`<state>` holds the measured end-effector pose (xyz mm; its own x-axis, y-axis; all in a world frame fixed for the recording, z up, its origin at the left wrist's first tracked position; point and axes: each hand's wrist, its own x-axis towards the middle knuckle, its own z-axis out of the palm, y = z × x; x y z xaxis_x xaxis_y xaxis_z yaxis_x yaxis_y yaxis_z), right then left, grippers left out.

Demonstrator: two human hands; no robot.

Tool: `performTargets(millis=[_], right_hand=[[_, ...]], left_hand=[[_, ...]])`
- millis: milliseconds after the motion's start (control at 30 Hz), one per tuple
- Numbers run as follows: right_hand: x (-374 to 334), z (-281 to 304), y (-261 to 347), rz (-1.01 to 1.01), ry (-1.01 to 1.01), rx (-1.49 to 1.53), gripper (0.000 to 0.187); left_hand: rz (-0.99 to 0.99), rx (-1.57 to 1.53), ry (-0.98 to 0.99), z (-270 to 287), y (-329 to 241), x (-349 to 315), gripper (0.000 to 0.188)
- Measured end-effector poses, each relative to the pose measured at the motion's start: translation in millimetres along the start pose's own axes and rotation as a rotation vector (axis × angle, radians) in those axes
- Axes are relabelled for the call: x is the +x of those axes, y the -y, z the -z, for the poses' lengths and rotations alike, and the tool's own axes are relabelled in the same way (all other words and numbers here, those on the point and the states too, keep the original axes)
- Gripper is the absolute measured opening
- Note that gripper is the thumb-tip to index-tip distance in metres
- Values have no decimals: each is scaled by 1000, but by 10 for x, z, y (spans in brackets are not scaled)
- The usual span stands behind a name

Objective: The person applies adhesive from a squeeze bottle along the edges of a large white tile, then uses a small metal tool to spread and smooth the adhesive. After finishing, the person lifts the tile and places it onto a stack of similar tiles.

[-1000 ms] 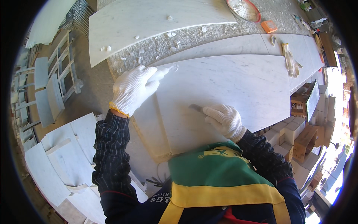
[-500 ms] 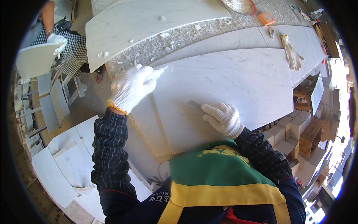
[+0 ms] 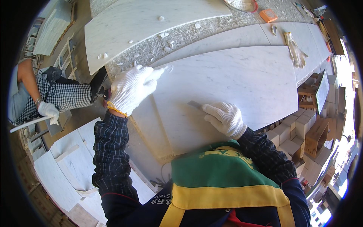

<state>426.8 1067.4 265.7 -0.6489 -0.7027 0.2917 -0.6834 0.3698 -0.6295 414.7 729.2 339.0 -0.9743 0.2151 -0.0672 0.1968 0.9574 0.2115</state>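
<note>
A large white marble slab (image 3: 234,72) with grey veins lies in front of me. My left hand (image 3: 134,87), in a white knit glove, is at its far left corner, with its fingers drawn together. A small pale wisp (image 3: 168,68) shows at the fingertips; what it is I cannot make out. Over the middle of the slab, my right hand (image 3: 226,118), gloved too, is closed on a scraper blade (image 3: 195,104), thin, flat and grey. The blade points left, low over or against the stone.
Another slab (image 3: 151,22) lies beyond, with white chips (image 3: 168,49) scattered nearby. An empty glove (image 3: 295,51) and an orange box (image 3: 268,16) lie at the far right. At the left, a co-worker (image 3: 64,90) handles a pale panel (image 3: 30,124). Stacked slabs (image 3: 56,178) stand lower left.
The co-worker at the left has moved nearer and lower in view, and their panel has tipped edge-on. The blade in my right hand has shifted very slightly left; my left hand stays nearly still.
</note>
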Motion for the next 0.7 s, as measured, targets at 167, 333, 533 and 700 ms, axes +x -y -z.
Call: performTargets(millis=[167, 333, 533, 700], right_hand=[[-3, 6, 3, -23, 24, 2, 33], [-16, -15, -17, -23, 25, 12, 33], [-55, -21, -30, -32, 28, -15, 35], [-60, -21, -33, -49, 46, -13, 36]], left_hand=[[11, 64, 13, 6, -3, -2, 31], [-26, 52, 0, 17, -7, 20, 32], [-6, 30, 11, 28, -12, 32, 31], [32, -91, -32, 33, -17, -16, 29]])
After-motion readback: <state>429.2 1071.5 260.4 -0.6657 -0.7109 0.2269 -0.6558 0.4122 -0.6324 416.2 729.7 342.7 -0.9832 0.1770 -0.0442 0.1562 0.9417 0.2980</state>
